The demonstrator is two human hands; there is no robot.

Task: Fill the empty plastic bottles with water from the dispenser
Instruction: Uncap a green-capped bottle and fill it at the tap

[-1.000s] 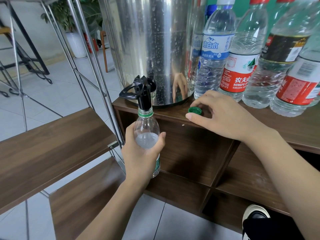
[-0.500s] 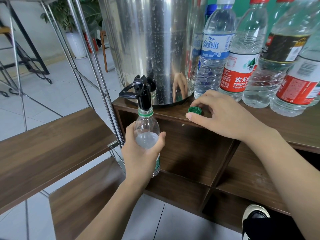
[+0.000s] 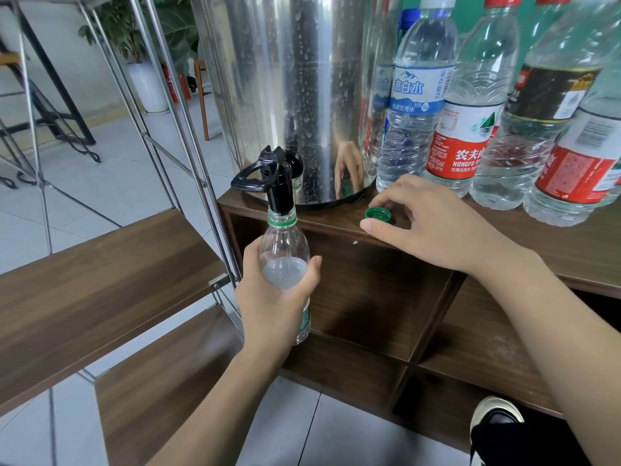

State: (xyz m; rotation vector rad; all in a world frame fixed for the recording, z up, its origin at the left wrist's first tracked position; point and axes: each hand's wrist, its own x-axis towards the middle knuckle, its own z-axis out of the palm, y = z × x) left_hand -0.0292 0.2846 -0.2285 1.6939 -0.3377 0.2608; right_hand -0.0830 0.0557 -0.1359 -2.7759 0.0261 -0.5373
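The clear bottle (image 3: 285, 253) is gripped around its upper body by the curled fingers (image 3: 314, 264) of the left hand (image 3: 268, 297), its green-ringed neck set up under the black spout (image 3: 280, 193) of the steel dispenser (image 3: 285, 95). Thin plastic like this is judged soft and light — heavier and slicker as water is added — so the ribbed shoulder is the place to hold, without squeezing. The green cap (image 3: 378, 214) is pinched on the counter (image 3: 571, 243) by the right hand (image 3: 433, 223). Against the earlier frames nothing is seen to differ — hands, bottle and cap are unmoved.
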